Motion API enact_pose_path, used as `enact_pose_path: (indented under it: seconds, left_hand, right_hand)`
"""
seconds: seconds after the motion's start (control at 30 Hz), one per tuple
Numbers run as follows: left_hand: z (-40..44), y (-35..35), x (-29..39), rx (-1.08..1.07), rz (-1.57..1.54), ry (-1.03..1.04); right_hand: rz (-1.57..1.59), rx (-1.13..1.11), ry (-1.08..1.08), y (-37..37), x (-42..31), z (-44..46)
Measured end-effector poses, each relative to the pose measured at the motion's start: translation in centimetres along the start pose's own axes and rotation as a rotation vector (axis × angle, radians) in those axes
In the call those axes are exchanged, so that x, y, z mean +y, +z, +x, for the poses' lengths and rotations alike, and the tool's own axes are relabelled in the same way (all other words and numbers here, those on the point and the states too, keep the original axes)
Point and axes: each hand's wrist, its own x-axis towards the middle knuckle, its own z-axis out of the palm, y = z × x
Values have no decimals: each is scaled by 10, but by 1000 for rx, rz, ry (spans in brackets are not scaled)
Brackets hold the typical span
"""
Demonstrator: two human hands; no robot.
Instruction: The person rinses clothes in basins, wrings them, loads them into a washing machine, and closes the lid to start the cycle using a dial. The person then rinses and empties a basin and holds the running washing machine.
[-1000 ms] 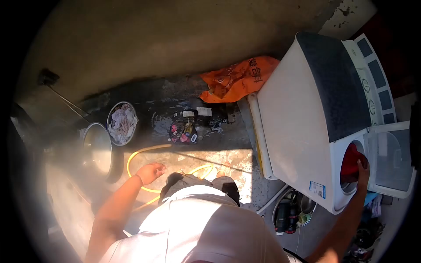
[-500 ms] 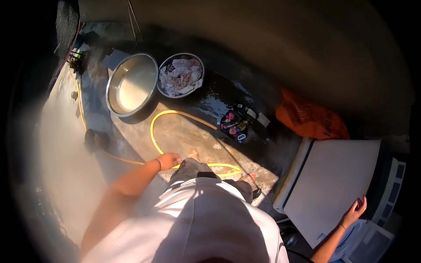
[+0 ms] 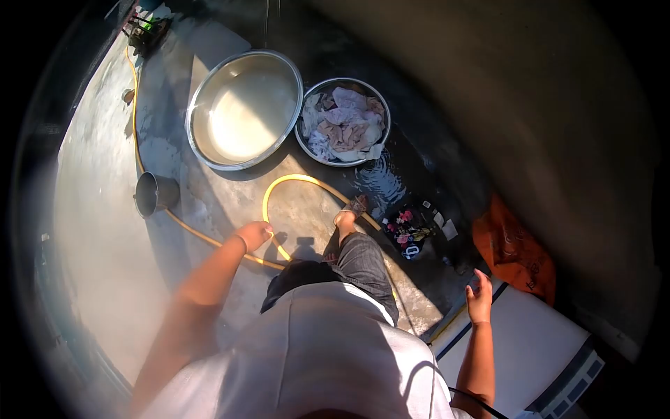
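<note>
My left hand (image 3: 255, 236) hangs with loosely bent fingers and nothing visible in it. Behind its fingertips runs a yellow hose (image 3: 296, 177), looped on the floor; I see no grip on it. My right hand (image 3: 479, 299) is raised with its fingers apart and holds nothing. It is nearest a white box-like appliance (image 3: 520, 339) and an orange sack (image 3: 513, 248). Ahead stand a large metal basin (image 3: 192, 133) with cloudy liquid and a smaller metal basin (image 3: 386, 129) full of pale, wet-looking clothes (image 3: 349, 119).
A dark floral item (image 3: 407, 230) lies on the wet floor near the hose end. At left stands a small metal bucket (image 3: 166, 193), with the hose passing beside it. A dark device with a green part (image 3: 145, 33) sits at the far left. A wall (image 3: 544, 105) rises at right.
I have stepped forward, one foot now ahead near the hose end. The basins appear closer. My right hand has moved from over the white appliance to its near-wall corner.
</note>
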Motion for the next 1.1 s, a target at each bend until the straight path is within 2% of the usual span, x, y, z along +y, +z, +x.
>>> enact_pose_path:
  seconds: [0.1,0.17,0.23,0.3,0.4,0.47,0.53,0.6,0.7,0.8,0.83,0.9,0.97,1.0,1.03,1.07,1.1]
  left_hand:
    - [42,-17,0,-10,-76,-42]
    - [71,-34,4,36,-84,28]
    - [104,-57,18,-1,-119,28]
    - [143,-89,38,117,-32,72]
    - [230,-110,47,209,25,89]
    - [309,-109,40,346,222,246]
    - [389,-107,42,286,358,227]
    - [468,-91,37,203,580,258]
    - [561,-77,42,95,793,371]
    - [626,-42,27,-33,806,318]
    - [646,-28,18,-69,794,299]
    - [681,5,-8,-155,774,287]
    - [731,32,-40,-247,489,75]
    - [734,27,-37,-248,489,78]
    - [734,14,-26,-270,468,-8]
    - [736,5,-25,-284,448,-96]
    - [744,9,-34,-281,449,-102]
  right_hand:
    - [-109,-123,-140,59,-37,114]
    - [-192,-223,-240,109,-65,186]
    - [-246,-366,-252,159,-105,246]
    - [-277,-469,-305,205,-143,299]
    - [-410,-409,-449,281,-173,372]
    - [-487,-370,-555,331,-184,420]
    - [-504,-385,-567,381,-187,461]
    - [-661,-408,-633,428,-189,501]
    - [-776,-448,-519,498,-172,541]
    - [-801,-495,-413,565,-143,564]
    - [-788,-515,-396,584,-143,577]
    - [-1066,-619,-338,615,-142,592]
    - [-1145,-644,-305,644,-127,615]
    - [-1039,-567,-317,660,-117,624]
    - [-932,-488,-335,671,-109,632]
    - [-685,-729,-98,666,-118,646]
    - [-682,-729,-104,674,-114,650]
